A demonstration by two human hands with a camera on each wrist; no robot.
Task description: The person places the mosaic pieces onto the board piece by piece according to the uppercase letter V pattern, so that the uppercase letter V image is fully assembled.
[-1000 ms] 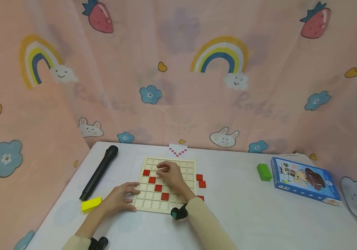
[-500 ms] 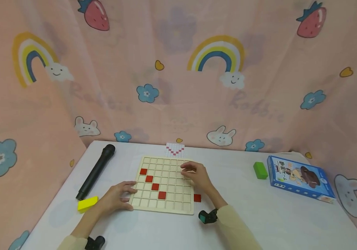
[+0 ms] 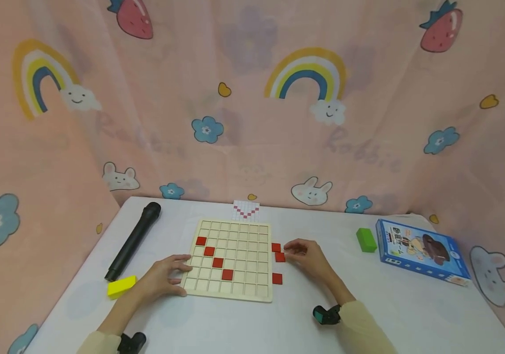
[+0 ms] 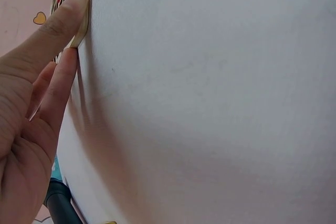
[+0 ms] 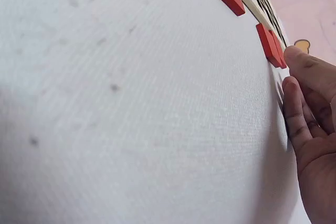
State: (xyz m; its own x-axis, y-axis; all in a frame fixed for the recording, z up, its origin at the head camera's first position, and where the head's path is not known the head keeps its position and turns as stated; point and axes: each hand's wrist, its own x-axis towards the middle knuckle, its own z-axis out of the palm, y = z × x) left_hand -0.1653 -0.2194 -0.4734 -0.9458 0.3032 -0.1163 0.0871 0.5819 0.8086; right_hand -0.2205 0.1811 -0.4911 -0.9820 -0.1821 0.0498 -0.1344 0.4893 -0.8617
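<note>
A cream square board (image 3: 248, 246) with a grid of cells lies on the white table. Several red square tiles (image 3: 218, 262) sit in its cells in a diagonal line. My left hand (image 3: 161, 278) touches the board's left edge, fingers and thumb fairly straight; in the left wrist view the thumb (image 4: 55, 24) rests at the board's edge. Along the board's right side lie a far red tile (image 3: 276, 247), a middle red tile (image 3: 280, 257) and a near red tile (image 3: 277, 279). My right hand (image 3: 310, 256) is beside the middle one, its fingertips close to it and holding nothing.
Behind the board stands a card (image 3: 246, 211) with a red V pattern. A black rod (image 3: 134, 241) and a yellow block (image 3: 122, 287) lie to the left. A green block (image 3: 366, 240) and a blue box (image 3: 423, 251) are at the right, with a patterned cloth (image 3: 252, 157) behind.
My right hand has moved right, from over the board to beside the loose red tiles. The left hand stays at the board's left edge, and the red tiles on the board look the same.
</note>
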